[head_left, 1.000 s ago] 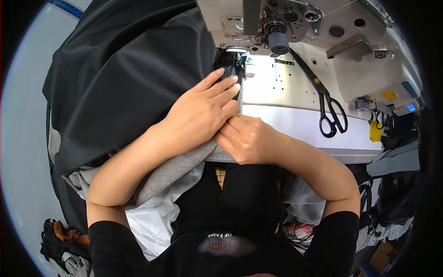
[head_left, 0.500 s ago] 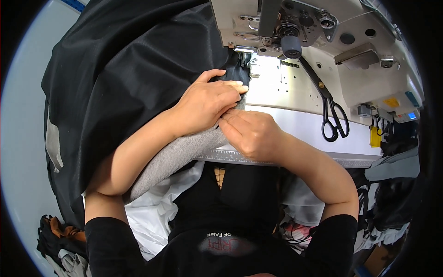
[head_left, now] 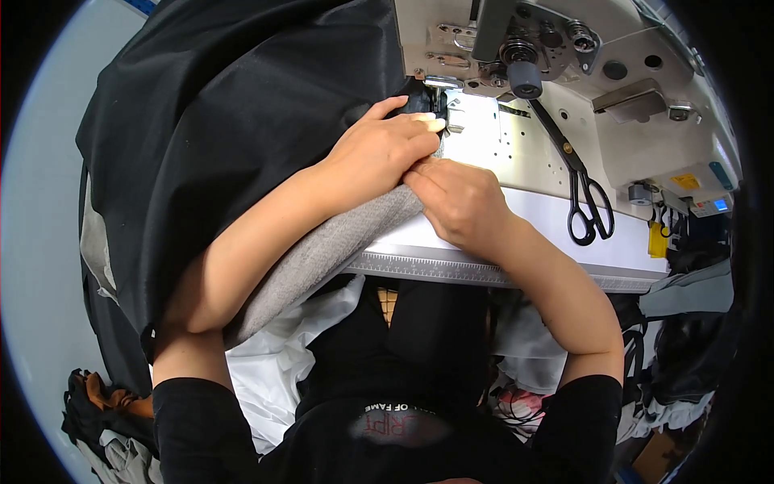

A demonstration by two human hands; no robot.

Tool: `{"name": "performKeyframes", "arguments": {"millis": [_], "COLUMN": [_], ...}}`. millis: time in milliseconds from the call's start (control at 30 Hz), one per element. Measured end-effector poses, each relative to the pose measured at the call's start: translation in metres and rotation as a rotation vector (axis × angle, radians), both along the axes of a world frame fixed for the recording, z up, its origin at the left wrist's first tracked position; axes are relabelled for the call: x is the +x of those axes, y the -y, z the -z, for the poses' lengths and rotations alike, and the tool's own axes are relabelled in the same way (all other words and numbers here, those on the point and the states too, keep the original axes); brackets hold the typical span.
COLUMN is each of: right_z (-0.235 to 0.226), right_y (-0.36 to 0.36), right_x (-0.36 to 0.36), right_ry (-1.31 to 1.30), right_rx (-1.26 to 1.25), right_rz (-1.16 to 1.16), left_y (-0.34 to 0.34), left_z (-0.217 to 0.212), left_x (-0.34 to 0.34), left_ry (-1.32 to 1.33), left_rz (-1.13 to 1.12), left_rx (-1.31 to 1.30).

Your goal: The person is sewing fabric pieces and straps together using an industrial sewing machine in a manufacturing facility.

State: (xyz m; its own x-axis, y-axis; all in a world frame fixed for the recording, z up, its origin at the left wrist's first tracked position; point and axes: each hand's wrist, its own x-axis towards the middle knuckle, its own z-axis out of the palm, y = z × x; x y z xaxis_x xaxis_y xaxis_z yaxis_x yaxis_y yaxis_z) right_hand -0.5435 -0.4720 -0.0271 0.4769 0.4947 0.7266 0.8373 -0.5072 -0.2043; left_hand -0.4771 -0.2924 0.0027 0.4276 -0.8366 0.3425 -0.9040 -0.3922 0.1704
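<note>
My left hand (head_left: 383, 149) lies on the black fabric (head_left: 242, 129) close to the sewing machine's presser foot (head_left: 438, 98). Its fingers reach forward and one stands apart from the others; the thumb's grip is hard to make out. Just behind it, my right hand (head_left: 463, 202) is closed in a pinch on the edge of a grey fabric (head_left: 339, 246). This grey layer shows as a thick folded band under my left forearm. Black cloth runs in beneath the foot, where its edge is partly hidden by my fingers.
Black scissors (head_left: 576, 173) lie on the machine bed (head_left: 516, 161), right of the foot. A grey ruler strip (head_left: 451, 266) lines the table's front edge. White cloth (head_left: 270, 379) hangs by my lap. Piled garments (head_left: 113, 419) are at lower left, more cloth at right.
Both hands have moved forward and slightly right toward the presser foot, and the grey and black fabric has shifted with them. The view has shifted slightly.
</note>
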Motion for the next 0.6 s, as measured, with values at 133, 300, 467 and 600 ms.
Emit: {"name": "performKeyframes", "arguments": {"millis": [133,300,467,600], "right_z": [0.009,0.004,0.000,0.005], "right_y": [0.004,0.002,0.004,0.004], "right_x": [-0.003,-0.024,-0.024,-0.022], "right_ry": [0.128,0.195,0.207,0.165], "right_rx": [-0.116,-0.191,-0.150,-0.148], "right_rz": [-0.015,-0.094,-0.100,-0.079], "left_y": [-0.004,-0.009,0.000,-0.006], "left_z": [-0.029,-0.058,-0.037,-0.023], "left_x": [-0.029,-0.075,-0.054,-0.039], "left_ry": [0.478,0.326,0.028,-0.246], "left_rz": [-0.175,-0.223,0.008,0.070], "left_rx": [0.272,0.248,0.060,0.023]}}
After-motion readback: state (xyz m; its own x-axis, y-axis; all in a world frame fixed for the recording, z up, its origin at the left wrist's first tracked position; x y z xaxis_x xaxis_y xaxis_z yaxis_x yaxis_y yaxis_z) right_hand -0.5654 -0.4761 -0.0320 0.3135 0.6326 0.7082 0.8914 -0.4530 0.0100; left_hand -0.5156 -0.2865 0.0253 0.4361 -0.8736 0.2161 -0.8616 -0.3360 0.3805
